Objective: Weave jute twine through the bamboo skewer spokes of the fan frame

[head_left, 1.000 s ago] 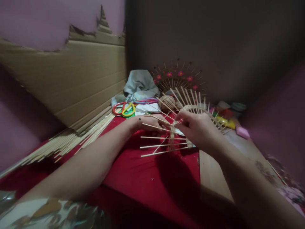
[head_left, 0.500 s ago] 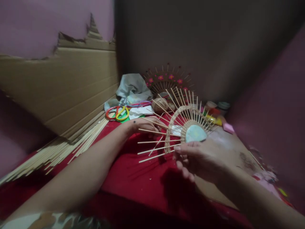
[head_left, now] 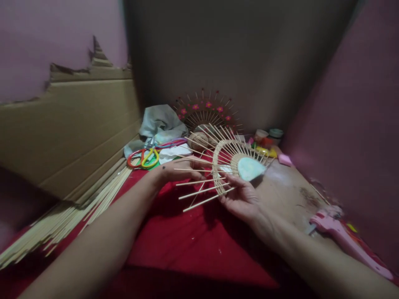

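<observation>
Straw-coloured and half-round, with thin sticks fanned outward: a woven fan [head_left: 215, 164]. Hangs tilted above the red cloth [head_left: 187, 253], a little right of the middle of the worktop [head_left: 277, 195]. Carries a pale green rounded piece [head_left: 251, 168] at its hub. Grips the near end of the woven band with the right hand [head_left: 240, 197], fingers and thumb clamped on it. Reaches in among the outer sticks with the left hand [head_left: 190, 166], partly hidden there; cannot tell between pinched and parted fingers.

Along the left edge, a bundle of loose sticks [head_left: 90, 205]; beyond it, upright, torn cardboard [head_left: 90, 128]. Toward the far left corner, scissors [head_left: 143, 159] with red and yellow handles, near white paper [head_left: 174, 153] and crumpled grey cloth [head_left: 162, 120]. Near the far edge, a ball of twine [head_left: 198, 141] and, farther back, a second fan [head_left: 207, 109] with pink flowers. Toward the far right corner, small tubs [head_left: 276, 133], too blurred for reading any label, and a pink block [head_left: 284, 159]. By the right edge, beside the right forearm, a pink long-handled tool [head_left: 346, 236].
</observation>
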Action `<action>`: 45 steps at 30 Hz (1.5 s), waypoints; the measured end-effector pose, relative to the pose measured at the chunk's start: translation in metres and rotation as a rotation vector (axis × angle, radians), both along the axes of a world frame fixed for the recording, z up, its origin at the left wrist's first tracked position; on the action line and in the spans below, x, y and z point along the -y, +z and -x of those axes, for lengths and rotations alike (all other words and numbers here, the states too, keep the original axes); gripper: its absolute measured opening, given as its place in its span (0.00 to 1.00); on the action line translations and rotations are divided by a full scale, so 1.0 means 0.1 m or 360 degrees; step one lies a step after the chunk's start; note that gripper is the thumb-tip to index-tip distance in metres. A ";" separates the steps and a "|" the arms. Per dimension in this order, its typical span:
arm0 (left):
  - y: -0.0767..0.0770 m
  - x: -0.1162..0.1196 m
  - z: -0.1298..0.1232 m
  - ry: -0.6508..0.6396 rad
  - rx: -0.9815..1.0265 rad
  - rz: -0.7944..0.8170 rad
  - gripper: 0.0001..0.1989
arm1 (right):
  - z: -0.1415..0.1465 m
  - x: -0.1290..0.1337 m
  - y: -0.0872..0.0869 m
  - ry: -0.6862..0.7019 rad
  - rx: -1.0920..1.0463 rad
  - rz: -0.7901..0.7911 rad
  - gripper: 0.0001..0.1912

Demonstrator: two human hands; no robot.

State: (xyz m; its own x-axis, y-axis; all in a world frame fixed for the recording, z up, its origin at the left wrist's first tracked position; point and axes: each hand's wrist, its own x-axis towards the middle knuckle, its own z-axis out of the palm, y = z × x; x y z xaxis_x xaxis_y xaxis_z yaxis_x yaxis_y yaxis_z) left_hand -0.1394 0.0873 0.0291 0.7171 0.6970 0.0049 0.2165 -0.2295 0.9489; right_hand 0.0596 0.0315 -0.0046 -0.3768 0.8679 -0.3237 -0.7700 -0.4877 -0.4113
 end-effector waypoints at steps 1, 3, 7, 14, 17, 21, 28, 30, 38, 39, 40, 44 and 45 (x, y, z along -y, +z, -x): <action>0.01 0.01 -0.01 -0.0018 0.0022 0.0057 0.23 | 0.01 -0.01 -0.01 -0.0004 -0.0042 -0.0052 0.13; 0.04 0.04 -0.02 -0.0056 0.0027 0.0180 0.24 | 0.01 -0.03 -0.04 -0.0022 -0.0064 -0.0131 0.13; 0.10 0.06 0.00 -0.0044 -0.0031 0.0235 0.22 | -0.01 -0.08 -0.06 -0.0017 0.0019 -0.0316 0.09; 0.08 0.08 -0.01 -0.0065 -0.0117 0.0270 0.10 | -0.07 -0.14 0.01 0.0050 -0.0003 -0.0488 0.04; -0.01 0.11 -0.11 -0.0033 -0.0094 0.0402 0.13 | -0.08 -0.12 0.05 -0.0016 0.0021 -0.0474 0.04; -0.03 0.15 -0.23 0.0008 -0.0157 0.0346 0.14 | -0.09 -0.14 0.06 -0.0116 0.0034 -0.0449 0.07; 0.15 0.06 0.03 -0.0151 -0.0379 0.0162 0.10 | -0.18 -0.19 0.06 -0.0033 0.0062 -0.0522 0.04; 0.20 0.04 0.15 -0.0201 -0.0401 0.0201 0.09 | -0.20 -0.20 0.06 -0.0116 0.0085 -0.0505 0.05; 0.31 0.04 0.39 -0.0097 -0.0465 0.0139 0.07 | -0.21 -0.24 -0.05 -0.0136 0.0169 -0.0585 0.03; 0.31 0.04 0.40 -0.0113 -0.0482 0.0125 0.07 | -0.21 -0.25 -0.05 -0.0140 0.0171 -0.0590 0.03; 0.31 0.04 0.41 -0.0134 -0.0499 0.0123 0.08 | -0.20 -0.25 -0.06 -0.0141 0.0172 -0.0588 0.03; 0.33 0.03 0.42 -0.0191 -0.0568 0.0169 0.09 | -0.15 -0.26 -0.01 -0.0161 0.0182 -0.0563 0.03; 0.33 0.03 0.43 -0.0196 -0.0590 0.0166 0.09 | -0.13 -0.26 0.01 -0.0181 0.0184 -0.0549 0.03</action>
State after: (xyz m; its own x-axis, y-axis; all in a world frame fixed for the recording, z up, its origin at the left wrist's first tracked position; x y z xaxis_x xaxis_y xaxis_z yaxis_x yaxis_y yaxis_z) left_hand -0.1821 0.0842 0.0620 0.7353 0.5888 -0.3357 0.5252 -0.1819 0.8313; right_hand 0.0728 0.0573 -0.0034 -0.2498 0.9675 -0.0402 -0.7501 -0.2196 -0.6238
